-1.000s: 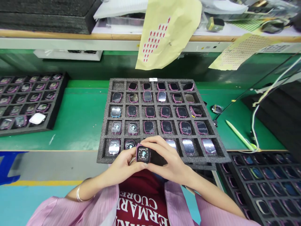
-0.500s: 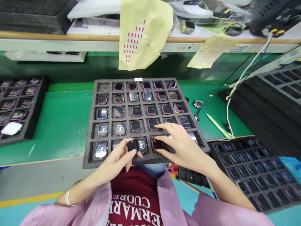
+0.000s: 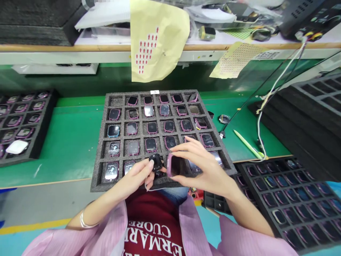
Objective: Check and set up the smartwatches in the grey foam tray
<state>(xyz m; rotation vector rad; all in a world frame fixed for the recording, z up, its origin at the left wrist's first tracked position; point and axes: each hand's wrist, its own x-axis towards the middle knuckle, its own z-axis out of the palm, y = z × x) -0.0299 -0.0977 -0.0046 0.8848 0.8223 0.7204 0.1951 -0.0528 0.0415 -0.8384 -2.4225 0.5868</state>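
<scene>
Pink-framed smartwatch body [image 3: 174, 165], dark screen, was pinched tilted on edge in right hand [image 3: 205, 167] above foam tray's [image 3: 101, 177] front row. Left hand [image 3: 138, 176] held small black round part [image 3: 156, 161] just beside it.

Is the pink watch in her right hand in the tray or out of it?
Out. The right hand pinches the pink watch above the foam tray, tilted on edge, clear of its cells.

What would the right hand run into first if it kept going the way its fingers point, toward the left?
Probably the small black part pinched in the left hand. The right hand holds a pink-rimmed watch body just beside it, though depth between them is unclear.
</scene>
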